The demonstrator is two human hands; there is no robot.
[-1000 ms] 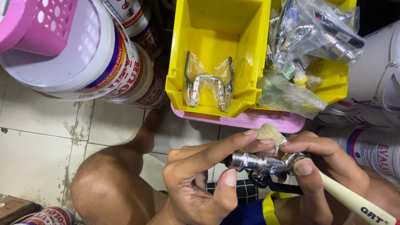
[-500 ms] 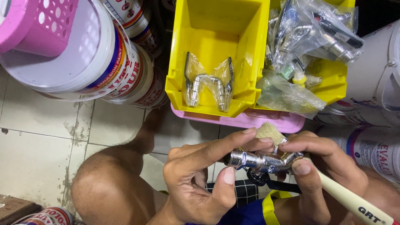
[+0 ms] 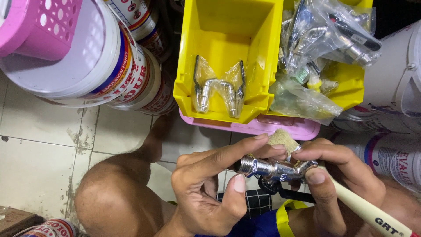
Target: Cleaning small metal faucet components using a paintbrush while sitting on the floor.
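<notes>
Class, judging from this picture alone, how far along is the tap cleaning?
Done: one bagged tap lies in the left yellow bin. In hand: left hand holds a bare chrome tap; right hand holds a brush. How many remain is unclear.

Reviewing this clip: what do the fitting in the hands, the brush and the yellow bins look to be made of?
Fitting: metal, probably chrome-plated, judging by its mirror-bright reflections and threaded end.
Brush: pale tan bristles; the cream handle looks like plastic or painted wood, which one is unclear.
Yellow bins: moulded plastic, glossy and evenly coloured.
</notes>
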